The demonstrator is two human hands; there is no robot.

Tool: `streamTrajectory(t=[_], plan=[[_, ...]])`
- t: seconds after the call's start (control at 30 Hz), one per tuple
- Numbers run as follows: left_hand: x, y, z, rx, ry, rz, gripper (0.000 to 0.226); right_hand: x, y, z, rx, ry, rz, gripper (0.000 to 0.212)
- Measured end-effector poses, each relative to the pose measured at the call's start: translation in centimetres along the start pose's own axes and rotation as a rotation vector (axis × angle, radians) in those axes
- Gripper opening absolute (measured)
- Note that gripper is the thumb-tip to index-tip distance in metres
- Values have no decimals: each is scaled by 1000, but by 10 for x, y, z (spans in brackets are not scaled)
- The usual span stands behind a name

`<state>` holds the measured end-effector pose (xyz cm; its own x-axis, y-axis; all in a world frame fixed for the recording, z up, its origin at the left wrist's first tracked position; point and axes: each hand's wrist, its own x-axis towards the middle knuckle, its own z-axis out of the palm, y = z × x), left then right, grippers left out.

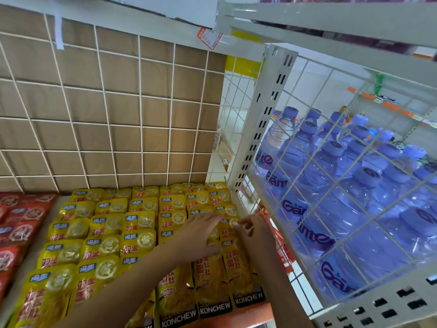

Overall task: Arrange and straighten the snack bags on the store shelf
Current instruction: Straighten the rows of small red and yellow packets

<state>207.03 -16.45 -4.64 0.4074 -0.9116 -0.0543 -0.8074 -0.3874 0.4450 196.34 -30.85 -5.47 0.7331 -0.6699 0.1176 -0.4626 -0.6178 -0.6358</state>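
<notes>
Mostly glossy yellow snack bags, overlapping rows.

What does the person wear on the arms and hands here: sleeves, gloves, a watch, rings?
Nothing worn shows. The left forearm and right forearm are bare to the frame edge, no sleeve in view. The left hand and right hand have no gloves, and neither wrist carries a watch or band. The right hand's fingers are blurred, so rings there cannot be judged.

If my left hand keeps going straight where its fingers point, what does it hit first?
Probably the right hand, close ahead of the left hand over the end column of yellow bags; depth is unclear.
</notes>
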Motion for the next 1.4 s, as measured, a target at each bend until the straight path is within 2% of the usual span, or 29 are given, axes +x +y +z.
streamTrajectory(t=[0.17,0.43,0.67,0.77,0.93,1.1,1.4], plan=[[7,2,-6,-89,-10,4,76,-5,11,2,22,-62,78,31],[9,1,-6,-103,-28,11,75,-4,11,3,43,-41,38,25],[10,-1,-4,-82,-10,31,71,-4,13,4,55,-35,53,28],[10,-3,-3,-124,38,28,66,-5,14,4,55,-37,61,27],[6,-12,-8,-134,217,-24,39,-5,12,3,59,-35,60,26],[4,-22,-7,-94,188,-85,35,-4,9,1,74,-55,58,24],[4,-19,-9,-128,215,-50,30,-4,7,2,90,-60,60,21]])
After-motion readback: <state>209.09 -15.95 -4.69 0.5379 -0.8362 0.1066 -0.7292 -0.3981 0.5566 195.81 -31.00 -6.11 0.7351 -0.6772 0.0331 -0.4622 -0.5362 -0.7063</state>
